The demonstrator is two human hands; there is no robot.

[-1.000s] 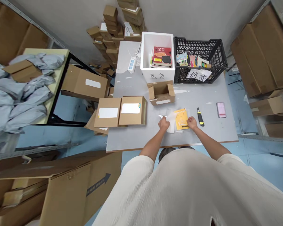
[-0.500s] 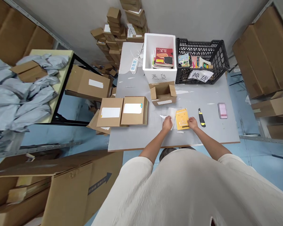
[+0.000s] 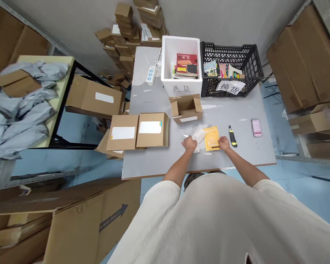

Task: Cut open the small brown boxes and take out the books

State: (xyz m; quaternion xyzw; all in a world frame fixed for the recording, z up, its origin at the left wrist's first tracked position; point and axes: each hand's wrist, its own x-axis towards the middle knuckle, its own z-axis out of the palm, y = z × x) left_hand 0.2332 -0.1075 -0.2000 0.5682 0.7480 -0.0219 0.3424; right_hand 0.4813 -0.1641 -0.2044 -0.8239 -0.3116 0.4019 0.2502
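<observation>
A yellow book (image 3: 211, 138) lies on the grey table (image 3: 154, 165) in front of me. My right hand (image 3: 224, 143) pinches the book's right edge. My left hand (image 3: 189, 143) is closed on thin white wrapping (image 3: 199, 135), which spreads from the fingers to the book's left side. Right of my right hand lies a black and yellow utility knife (image 3: 232, 136). An open small cardboard box (image 3: 186, 109) stands behind the wrapping.
Two closed cartons (image 3: 123, 132) with white labels stand at the left of the table. A white bin (image 3: 181, 87) and a black crate (image 3: 231, 82), both holding books, stand at the back. A pink phone-like item (image 3: 256, 127) lies at the right.
My left hand has moved left, pulling the white wrapping, which now looks stretched and crumpled. My right hand stays at the book's edge. The whole view has shifted slightly.
</observation>
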